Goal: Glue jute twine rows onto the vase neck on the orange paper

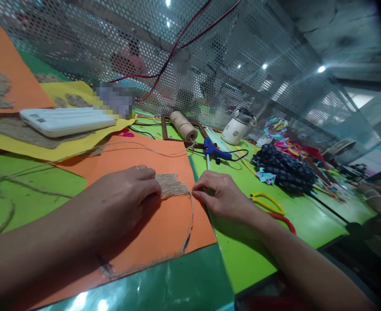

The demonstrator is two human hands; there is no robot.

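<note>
Both hands, left point(125, 194) flat, right point(219, 194) pinching, press jute twine point(172, 185) onto orange paper point(167, 224) on green table point(258, 246).

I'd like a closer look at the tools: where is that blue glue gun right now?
In the head view, the blue glue gun lies on the green table, beyond the right hand, between the twine spool and the dark checked cloth.

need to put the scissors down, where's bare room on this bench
Bare green bench lies near the front edge, right of the orange sheet. Another green patch sits left of it, crossed by loose twine. Crowded: far right, around the dark cloth and glue gun.
</note>
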